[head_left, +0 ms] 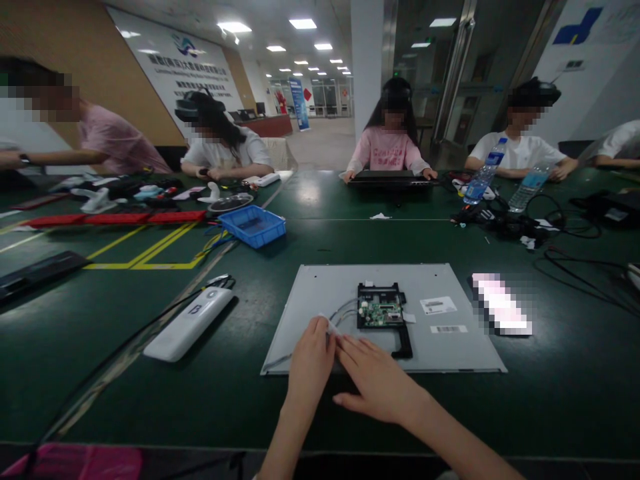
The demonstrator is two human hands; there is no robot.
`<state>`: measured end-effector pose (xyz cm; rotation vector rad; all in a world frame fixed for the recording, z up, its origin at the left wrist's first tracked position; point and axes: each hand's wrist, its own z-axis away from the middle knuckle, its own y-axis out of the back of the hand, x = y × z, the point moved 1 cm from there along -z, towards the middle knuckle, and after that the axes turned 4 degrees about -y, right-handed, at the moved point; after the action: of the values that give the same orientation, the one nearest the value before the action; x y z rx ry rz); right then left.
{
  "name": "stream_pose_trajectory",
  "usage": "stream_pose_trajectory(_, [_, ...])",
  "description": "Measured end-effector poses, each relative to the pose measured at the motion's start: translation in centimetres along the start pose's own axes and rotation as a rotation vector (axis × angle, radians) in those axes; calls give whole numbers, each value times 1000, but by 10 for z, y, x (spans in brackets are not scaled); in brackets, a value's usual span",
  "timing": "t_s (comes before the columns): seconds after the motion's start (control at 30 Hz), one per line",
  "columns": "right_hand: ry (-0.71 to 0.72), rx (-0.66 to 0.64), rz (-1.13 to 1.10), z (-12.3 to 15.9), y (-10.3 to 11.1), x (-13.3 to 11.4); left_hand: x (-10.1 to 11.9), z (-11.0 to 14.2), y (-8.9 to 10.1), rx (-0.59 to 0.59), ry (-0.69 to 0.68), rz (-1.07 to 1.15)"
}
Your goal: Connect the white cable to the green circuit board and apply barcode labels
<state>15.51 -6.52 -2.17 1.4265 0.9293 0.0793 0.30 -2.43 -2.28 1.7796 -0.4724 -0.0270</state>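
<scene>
While the left hand (313,357) pinches white tape (328,325) by gray cables (346,309), the loosely open right hand (377,380) meets it over a display panel (325,287) bearing a barcode label (449,329)

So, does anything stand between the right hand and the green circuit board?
Only the near edge of the black frame around the green circuit board; bare grey panel shows between it and the right hand. The grey cables reach the board from the left.
</scene>
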Motion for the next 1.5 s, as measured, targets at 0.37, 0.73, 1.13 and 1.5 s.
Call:
stream_pose_trajectory(0.37, [-83,178,62,34,40,28,7,6,0,44,-31,-37])
stream_pose_trajectory(0.73, [-276,156,156,49,79,111,21,15,14,46,-198,-143])
stream_pose_trajectory(1.13, [-348,376,354,56,72,131,7,-7,37,192,-193,-161])
stream_pose_trajectory(1.5, [-452,437,271,65,67,153,-21,-17,20,155,-126,-166])
